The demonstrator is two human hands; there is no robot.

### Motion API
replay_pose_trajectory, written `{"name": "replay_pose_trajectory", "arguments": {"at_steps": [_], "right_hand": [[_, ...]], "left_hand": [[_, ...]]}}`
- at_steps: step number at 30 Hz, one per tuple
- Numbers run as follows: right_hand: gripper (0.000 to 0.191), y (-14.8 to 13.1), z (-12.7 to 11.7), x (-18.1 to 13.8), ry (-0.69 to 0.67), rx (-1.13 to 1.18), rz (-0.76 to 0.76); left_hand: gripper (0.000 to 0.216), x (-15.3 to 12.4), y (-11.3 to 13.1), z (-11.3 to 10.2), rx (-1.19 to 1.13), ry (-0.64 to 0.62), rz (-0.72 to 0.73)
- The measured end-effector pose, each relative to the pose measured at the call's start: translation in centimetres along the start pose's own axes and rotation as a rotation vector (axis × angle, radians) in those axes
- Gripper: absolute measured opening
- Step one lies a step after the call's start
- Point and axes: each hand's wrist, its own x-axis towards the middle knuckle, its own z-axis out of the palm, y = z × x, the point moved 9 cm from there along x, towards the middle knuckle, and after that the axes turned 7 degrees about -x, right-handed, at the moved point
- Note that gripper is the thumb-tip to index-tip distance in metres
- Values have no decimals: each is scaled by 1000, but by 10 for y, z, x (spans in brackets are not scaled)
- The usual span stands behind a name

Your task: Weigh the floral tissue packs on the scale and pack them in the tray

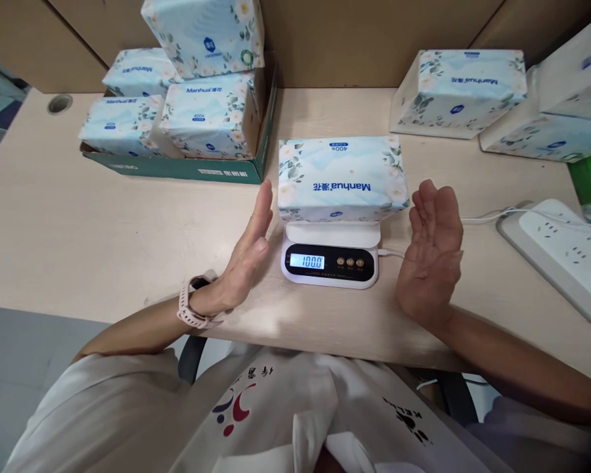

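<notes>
1 scale (pixel 331 279) mid-worktop (pixel 79 223), 1 tissue pack (pixel 342 174) on it. At least 4 packs (pixel 209 118) in 1 green box (pixel 177 169) at left (some overlap, so count could be higher), 3 visible packs (pixel 473 92) at right. 1 power strip (pixel 556 233). Both hands released, holding nothing: left hand (pixel 246 253) edge-down, fingers extended forward; right hand (pixel 431 249) palm inward, fingers up. They flank pack and scale, no contact. Pack reads "Manhua 漫花" and "400", upside down; display (pixel 307 261) reads 100.0.
</notes>
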Motion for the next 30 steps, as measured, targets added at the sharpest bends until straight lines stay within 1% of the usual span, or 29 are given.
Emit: {"name": "replay_pose_trajectory", "arguments": {"at_steps": [4,7,14,20,26,30], "right_hand": [[67,-1,2,0,-22,-7,-7],[64,-2,2,1,-35,12,-25],[70,1,1,-1,-52,-40,-33],[67,-2,4,-1,-104,-35,-79],[77,11,0,-2,-114,-29,-42],[71,6,3,-3,-116,-21,-68]], "left_hand": [[81,2,-1,-2,-81,64,-41],[77,3,0,-2,-99,78,-50],[75,3,-2,-1,-88,51,-48],[76,2,-5,0,-66,-9,-13],[76,1,-5,3,-59,-43,2],[78,0,-4,5,-64,-39,-9]]}}
